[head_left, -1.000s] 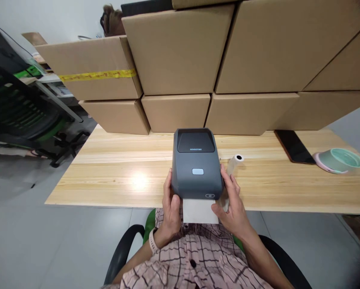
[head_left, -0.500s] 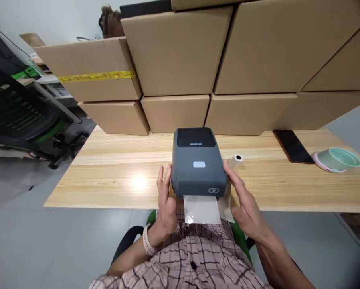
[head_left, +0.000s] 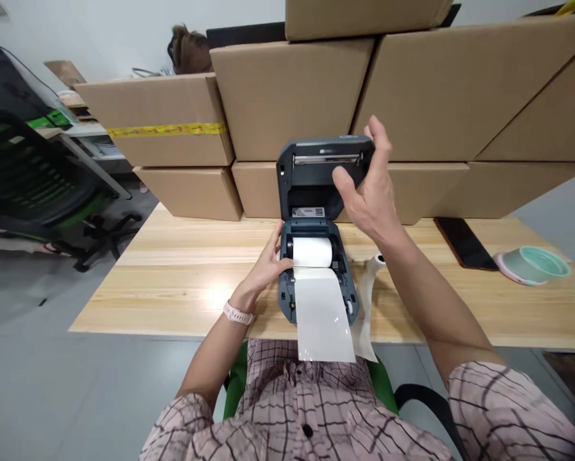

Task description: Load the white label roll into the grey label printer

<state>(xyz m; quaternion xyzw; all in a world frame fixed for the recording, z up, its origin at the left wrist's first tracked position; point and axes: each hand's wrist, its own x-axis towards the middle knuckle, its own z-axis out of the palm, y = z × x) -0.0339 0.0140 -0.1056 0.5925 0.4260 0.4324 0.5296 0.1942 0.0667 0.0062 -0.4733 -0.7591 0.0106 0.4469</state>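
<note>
A dark grey label printer (head_left: 286, 307) stands on the table with its lid (head_left: 311, 186) swung up and back. Inside it lies a white label roll (head_left: 312, 251), and a strip of labels (head_left: 322, 320) runs out over the front edge and hangs past the table. My right hand (head_left: 376, 192) grips the lid at its upper right corner, thumb on the inner side. Around the left side of the printer's base is my left hand (head_left: 268, 259), its thumb over the rim beside the roll. A loose small roll with a curled strip (head_left: 368, 294) rests to the printer's right.
Cardboard boxes (head_left: 292, 96) are stacked along the table's back edge, close behind the raised lid. On the right are a black phone (head_left: 465, 243) and a green cup-like container (head_left: 534, 264). An office chair (head_left: 32, 179) stands at left. A person's hair (head_left: 190, 51) shows behind the boxes.
The printer's lid has gone from closed to raised, with my right hand moved up onto it. My left hand has shifted back along the base. The roll inside now shows.
</note>
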